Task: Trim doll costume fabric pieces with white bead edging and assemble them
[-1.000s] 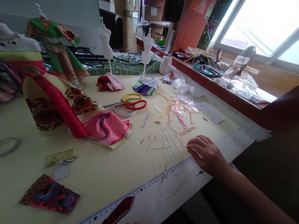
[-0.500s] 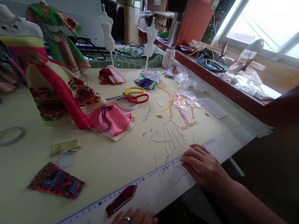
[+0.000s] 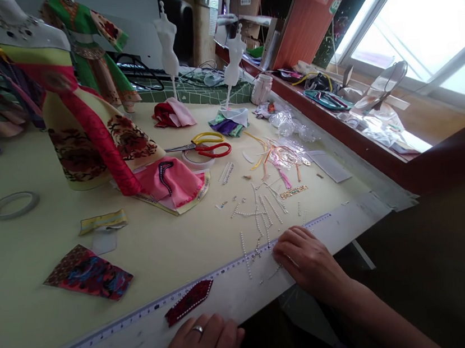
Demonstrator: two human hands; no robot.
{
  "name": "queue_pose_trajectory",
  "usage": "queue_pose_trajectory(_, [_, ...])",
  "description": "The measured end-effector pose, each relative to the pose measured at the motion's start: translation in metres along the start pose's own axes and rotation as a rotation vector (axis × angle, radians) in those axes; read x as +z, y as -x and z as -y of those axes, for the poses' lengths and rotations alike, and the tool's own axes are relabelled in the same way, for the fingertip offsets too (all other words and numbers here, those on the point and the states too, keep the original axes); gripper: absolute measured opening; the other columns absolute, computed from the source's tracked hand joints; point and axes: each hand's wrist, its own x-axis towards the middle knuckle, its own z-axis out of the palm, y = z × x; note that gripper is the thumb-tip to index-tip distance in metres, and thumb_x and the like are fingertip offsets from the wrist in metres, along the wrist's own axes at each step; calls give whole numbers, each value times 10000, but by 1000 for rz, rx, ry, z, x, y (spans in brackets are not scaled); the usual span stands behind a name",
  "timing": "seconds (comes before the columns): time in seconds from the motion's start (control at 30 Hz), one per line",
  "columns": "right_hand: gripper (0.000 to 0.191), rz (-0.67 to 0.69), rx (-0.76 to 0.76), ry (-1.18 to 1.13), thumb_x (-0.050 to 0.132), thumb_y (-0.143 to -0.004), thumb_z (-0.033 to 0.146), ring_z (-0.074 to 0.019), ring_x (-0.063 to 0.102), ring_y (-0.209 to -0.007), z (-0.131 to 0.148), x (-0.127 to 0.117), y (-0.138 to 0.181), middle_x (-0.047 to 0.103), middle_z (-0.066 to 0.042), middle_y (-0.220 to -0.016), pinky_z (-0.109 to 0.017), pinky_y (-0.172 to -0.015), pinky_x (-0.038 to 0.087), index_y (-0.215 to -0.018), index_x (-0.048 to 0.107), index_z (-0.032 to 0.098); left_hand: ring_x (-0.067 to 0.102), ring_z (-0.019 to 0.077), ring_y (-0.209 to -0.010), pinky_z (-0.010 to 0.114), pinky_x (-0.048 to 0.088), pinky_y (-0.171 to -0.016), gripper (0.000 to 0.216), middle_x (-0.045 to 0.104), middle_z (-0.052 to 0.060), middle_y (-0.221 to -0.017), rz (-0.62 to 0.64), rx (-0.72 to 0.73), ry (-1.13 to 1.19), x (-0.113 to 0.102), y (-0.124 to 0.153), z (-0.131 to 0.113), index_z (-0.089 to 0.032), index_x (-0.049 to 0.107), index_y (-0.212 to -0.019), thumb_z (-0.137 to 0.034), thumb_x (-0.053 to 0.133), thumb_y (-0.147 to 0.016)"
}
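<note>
My right hand [image 3: 304, 255] is closed, fingers bent and pressed together, its fingertips down at the white ruler strip [image 3: 135, 318] among short strands of white pearl beads [image 3: 245, 256]. One strand [image 3: 275, 272] runs beneath it; what the fingers hold, if anything, is hidden. My left hand [image 3: 203, 347], wearing a ring, rests at the table's near edge with its fingers slightly bent and their tips hidden; no held object shows. Just beyond it lies a dark red pointed fabric piece [image 3: 189, 302] edged with white beads. A small silvery bead piece [image 3: 257, 249] lies left of my right hand.
Scissors [image 3: 206, 144] rest on a tape roll, right of a dressed doll form [image 3: 84, 136]. Two bare mannequins [image 3: 167, 41] stand behind. Ribbons [image 3: 273, 157], a gold trim strip [image 3: 294, 192], a patterned fabric piece [image 3: 90, 273] and another tape roll [image 3: 14, 205] lie around.
My right hand has shifted slightly left and covers more of the slanted bead strand. My left hand stays beside the dark red fabric. The whole view has shifted slightly.
</note>
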Motion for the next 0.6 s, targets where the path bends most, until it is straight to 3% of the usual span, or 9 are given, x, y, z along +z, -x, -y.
queue_pose_trajectory(0.43, [145,27,54,-43,445,-881,101,-165,499,-725,2,-5,1,555,-39,-764,-338,-682,417,-774,513,171,562,139,-552,277,415,-569,176,576,-9,-611,43,-27,59,-1,0,-1,-171,573,-782,-116,450,-895])
queue_pose_trajectory(0.6, [131,89,127,-352,438,-897,116,-155,511,-770,33,-13,5,543,-23,-805,-305,-684,428,-803,487,193,521,133,-546,253,405,-527,111,566,1,-619,-47,-163,279,-6,-2,-2,-165,580,-818,-94,502,-854])
